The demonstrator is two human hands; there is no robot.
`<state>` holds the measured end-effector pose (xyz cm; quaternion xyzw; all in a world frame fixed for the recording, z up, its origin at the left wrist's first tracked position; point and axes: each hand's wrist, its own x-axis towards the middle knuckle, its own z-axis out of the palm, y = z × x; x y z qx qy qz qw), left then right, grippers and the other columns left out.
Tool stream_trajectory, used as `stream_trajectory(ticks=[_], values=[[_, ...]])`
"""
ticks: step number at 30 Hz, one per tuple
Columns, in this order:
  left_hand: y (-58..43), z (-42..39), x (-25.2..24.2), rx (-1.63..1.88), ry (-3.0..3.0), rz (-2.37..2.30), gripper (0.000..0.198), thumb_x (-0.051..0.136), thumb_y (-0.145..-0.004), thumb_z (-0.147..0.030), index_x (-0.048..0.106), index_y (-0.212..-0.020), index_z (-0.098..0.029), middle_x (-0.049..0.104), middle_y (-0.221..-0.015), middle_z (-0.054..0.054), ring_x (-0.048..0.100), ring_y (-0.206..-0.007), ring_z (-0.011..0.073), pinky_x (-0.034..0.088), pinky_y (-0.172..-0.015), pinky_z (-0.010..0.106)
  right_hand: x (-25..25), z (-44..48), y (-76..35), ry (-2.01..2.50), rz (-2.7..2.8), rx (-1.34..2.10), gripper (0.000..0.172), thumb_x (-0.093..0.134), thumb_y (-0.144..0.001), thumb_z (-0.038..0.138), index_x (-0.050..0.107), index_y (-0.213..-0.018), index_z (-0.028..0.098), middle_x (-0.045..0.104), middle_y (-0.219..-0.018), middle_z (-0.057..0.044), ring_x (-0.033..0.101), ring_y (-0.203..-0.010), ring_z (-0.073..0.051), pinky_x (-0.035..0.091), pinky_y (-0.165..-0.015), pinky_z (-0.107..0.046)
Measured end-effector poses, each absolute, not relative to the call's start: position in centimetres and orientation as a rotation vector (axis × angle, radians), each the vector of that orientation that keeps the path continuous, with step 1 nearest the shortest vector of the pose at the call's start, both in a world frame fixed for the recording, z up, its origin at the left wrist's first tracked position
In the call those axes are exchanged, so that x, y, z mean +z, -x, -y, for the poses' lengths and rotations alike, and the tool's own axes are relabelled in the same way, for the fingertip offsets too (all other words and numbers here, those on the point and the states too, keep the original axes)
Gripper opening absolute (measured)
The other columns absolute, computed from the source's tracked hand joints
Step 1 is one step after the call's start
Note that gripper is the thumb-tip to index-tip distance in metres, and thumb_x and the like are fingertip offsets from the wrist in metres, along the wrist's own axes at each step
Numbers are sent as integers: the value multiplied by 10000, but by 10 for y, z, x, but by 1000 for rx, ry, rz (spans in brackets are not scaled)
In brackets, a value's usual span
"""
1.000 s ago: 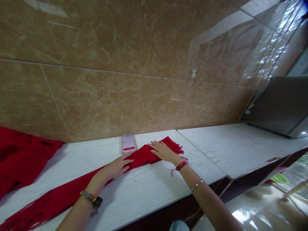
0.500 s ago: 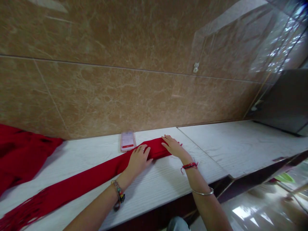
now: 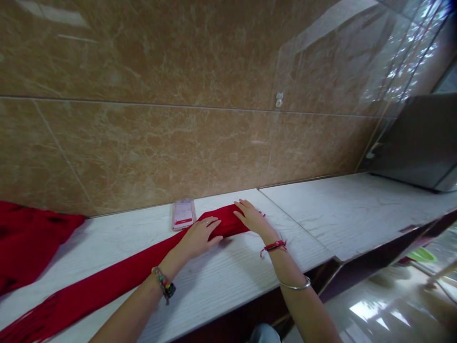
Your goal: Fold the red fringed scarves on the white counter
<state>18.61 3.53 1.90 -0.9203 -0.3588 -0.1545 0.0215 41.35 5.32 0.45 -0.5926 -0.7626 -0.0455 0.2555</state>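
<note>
Covering scarf (image 3: 121,275), right grip (image 3: 252,220) (fringe (image 3: 263,214) there mostly hidden).

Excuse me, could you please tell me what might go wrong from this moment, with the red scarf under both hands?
1. The phone lies right beside the red scarf, near the left hand; a shift of the scarf might nudge it.
2. The red bracelet on the wrist of the right hand has loose ends, which could perhaps snag.
3. The fringe at the scarf's left end spreads in loose strands that may tangle.
</note>
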Motion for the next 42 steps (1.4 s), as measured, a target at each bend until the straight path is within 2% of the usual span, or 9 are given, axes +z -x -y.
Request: stream_trajectory(ticks=[2, 5, 9, 18, 23, 27, 32, 36, 42], values=[[-181, -40, 17, -553, 2818, 1169, 447, 429, -843, -359, 443, -1246, -166, 443, -1293, 106, 436, -1149, 203, 345, -981, 337, 6, -53, -420, 1695, 1910, -82, 437, 413, -862, 292, 425, -1268, 134, 492, -1235, -154, 439, -1150, -222, 372, -929, -363], [-175, -44, 12, -561, 2745, 1177, 411, 479, -812, -282, 485, -1206, -162, 455, -1271, 110, 433, -1151, 215, 345, -984, 342, 10, -54, -428, 1799, 1718, 30, 455, 482, -818, 252, 436, -1254, 127, 593, -1057, -133, 565, -948, -189, 430, -832, -308], [-178, -42, 13, -435, 2681, 1094, 411, 467, -767, -107, 514, -1166, -193, 512, -1212, 89, 460, -1126, 215, 383, -947, 344, 13, -55, -432, 1747, 1655, 82, 431, 535, -776, 220, 491, -1201, 164, 629, -935, -64, 585, -813, -149, 442, -788, -275], [-187, -39, 45, -360, 2569, 1091, 269, 395, -833, -76, 579, -1021, -132, 664, -900, 104, 625, -806, 201, 475, -731, 328, 7, -61, -431, 1724, 1568, -3, 314, 554, -761, 171, 598, -1070, 135, 633, -870, -78, 585, -803, -153, 433, -786, -270], [-184, -40, 45, -462, 2577, 1136, 264, 411, -854, -141, 570, -1065, -151, 669, -960, 87, 635, -812, 191, 483, -697, 299, 5, -64, -435, 1712, 1533, 49, 289, 559, -750, 168, 617, -1033, 162, 643, -886, -65, 599, -782, -156, 451, -774, -288], [-181, -38, 34, -479, 2561, 978, 223, 421, -841, -117, 607, -959, -149, 675, -884, 87, 635, -772, 198, 484, -694, 321, 6, -63, -435, 1677, 1507, 78, 268, 553, -743, 166, 628, -1000, 167, 639, -932, -76, 605, -771, -159, 471, -765, -311], [-175, -38, 30, -669, 2466, 889, 217, 413, -840, -103, 608, -931, -136, 672, -878, 90, 628, -783, 194, 486, -702, 324, 19, -47, -443, 1391, 1804, 13, 315, 567, -739, 160, 604, -1051, 176, 587, -1073, -98, 557, -974, -181, 449, -857, -335], [-176, -39, 35, -678, 2439, 885, 199, 445, -829, -115, 613, -934, -140, 676, -859, 74, 628, -727, 184, 492, -663, 310, 28, -29, -455, 1330, 2105, -50, 466, 622, -700, 161, 540, -1159, 187, 504, -1219, -116, 497, -1087, -210, 389, -944, -374], [-172, -37, 38, -749, 2357, 836, 216, 414, -848, -130, 614, -931, -140, 677, -860, 76, 627, -743, 181, 495, -681, 311, 17, -25, -459, 1422, 2286, -157, 354, 457, -770, 44, 585, -1084, 147, 621, -1037, -99, 560, -990, -178, 423, -905, -324]])
